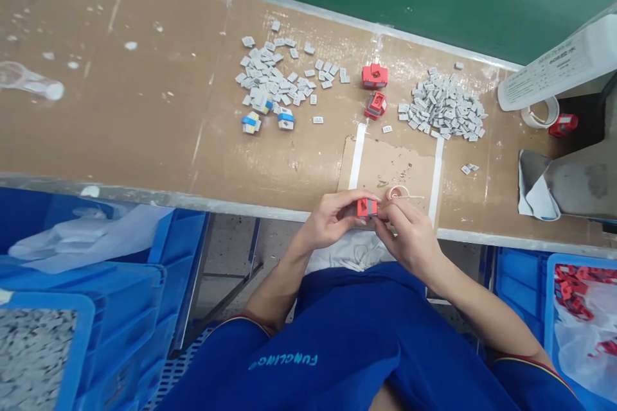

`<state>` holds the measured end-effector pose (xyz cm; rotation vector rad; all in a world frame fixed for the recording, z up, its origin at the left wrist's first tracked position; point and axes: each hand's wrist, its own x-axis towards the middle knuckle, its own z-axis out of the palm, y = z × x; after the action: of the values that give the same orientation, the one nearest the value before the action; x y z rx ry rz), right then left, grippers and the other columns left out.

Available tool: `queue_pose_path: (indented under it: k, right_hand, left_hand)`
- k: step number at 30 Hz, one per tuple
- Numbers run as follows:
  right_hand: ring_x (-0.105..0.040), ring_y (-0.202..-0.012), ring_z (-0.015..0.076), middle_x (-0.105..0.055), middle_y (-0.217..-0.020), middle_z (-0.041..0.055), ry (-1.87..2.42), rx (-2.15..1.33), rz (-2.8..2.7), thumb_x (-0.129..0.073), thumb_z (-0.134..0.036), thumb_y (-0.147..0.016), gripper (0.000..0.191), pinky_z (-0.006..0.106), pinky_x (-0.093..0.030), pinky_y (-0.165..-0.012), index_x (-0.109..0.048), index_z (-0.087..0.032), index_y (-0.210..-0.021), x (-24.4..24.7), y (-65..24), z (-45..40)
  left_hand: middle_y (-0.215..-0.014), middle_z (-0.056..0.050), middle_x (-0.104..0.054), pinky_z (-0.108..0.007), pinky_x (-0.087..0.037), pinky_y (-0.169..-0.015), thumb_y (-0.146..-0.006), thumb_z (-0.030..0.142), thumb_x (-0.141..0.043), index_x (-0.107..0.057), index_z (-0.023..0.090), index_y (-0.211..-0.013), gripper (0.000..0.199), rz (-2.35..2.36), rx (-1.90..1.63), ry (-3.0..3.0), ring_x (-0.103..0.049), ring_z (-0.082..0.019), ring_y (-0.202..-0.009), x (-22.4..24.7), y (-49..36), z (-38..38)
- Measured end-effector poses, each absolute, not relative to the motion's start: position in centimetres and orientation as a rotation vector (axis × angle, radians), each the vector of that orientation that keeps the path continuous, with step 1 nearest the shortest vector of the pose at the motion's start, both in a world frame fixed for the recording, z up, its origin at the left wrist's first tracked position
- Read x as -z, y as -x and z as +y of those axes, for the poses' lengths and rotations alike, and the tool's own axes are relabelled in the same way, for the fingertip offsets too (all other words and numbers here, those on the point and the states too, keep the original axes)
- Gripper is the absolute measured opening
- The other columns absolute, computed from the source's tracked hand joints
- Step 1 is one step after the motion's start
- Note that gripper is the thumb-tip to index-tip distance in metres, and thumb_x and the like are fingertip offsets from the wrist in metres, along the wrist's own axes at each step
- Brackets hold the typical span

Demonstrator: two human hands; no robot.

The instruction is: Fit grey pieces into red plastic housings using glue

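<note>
My left hand [332, 218] and my right hand [405, 234] both grip a small red plastic block [367, 207] with a grey band around it, over the bench's front edge. A small roll of clear tape [398, 192] lies on a cardboard sheet [385, 167] just beyond my right hand. Farther off are two loose red blocks [375, 76] and heaps of small grey tiles [265, 77]. A second heap of grey tiles [443, 106] lies to the right. Stacks of tiles bound with blue tape [285, 119] sit near the left heap.
A tan workbench [144, 115] runs across the view, with a green surface beyond it. A white container [559, 64], a tape roll [540, 112] and a grey sheet [573, 183] stand at right. Blue crates hold grey tiles [33, 359] at lower left and red parts [573, 289] at lower right.
</note>
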<state>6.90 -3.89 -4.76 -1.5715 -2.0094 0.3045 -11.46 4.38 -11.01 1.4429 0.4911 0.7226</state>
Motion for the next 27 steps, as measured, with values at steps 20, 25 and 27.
queue_pose_path:
  k: [20, 25, 27]
  right_hand:
    - [-0.062, -0.060, 0.0136, -0.069, -0.071, 0.0021, 1.760, -0.729, -1.853, -0.058, -0.019, -0.097, 0.012, 0.024, -0.042, -0.059, -0.065, -0.018, -0.087, 4.07, -7.46, -3.57]
    - [-0.061, -0.059, 0.0124, -0.068, -0.069, 0.0013, 1.767, -0.786, -1.830, -0.058, -0.019, -0.097, 0.013, 0.023, -0.041, -0.058, -0.064, -0.017, -0.085, 4.33, -7.17, -3.80]
    - [-0.062, -0.060, 0.0125, -0.069, -0.071, 0.0017, 1.762, -0.752, -1.826, -0.058, -0.018, -0.096, 0.012, 0.023, -0.042, -0.059, -0.064, -0.017, -0.085, 4.43, -7.01, -4.02]
  left_hand:
    - [-0.111, -0.011, -0.081, -0.026, -0.061, -0.080, -0.091, 0.042, -0.078, -0.069, 0.016, -0.130, 0.048, 0.521, -0.633, -1.234, -0.077, -0.022, -0.097, 11.45, 11.55, 4.34]
    - [-0.110, -0.010, -0.081, -0.027, -0.061, -0.085, -0.091, 0.038, -0.079, -0.070, 0.017, -0.129, 0.044, 0.495, -0.634, -1.231, -0.078, -0.022, -0.099, 11.59, 11.73, 4.31]
    - [-0.113, -0.009, -0.081, -0.027, -0.061, -0.087, -0.092, 0.036, -0.079, -0.070, 0.019, -0.129, 0.042, 0.477, -0.638, -1.224, -0.078, -0.022, -0.102, 11.62, 11.74, 4.23]
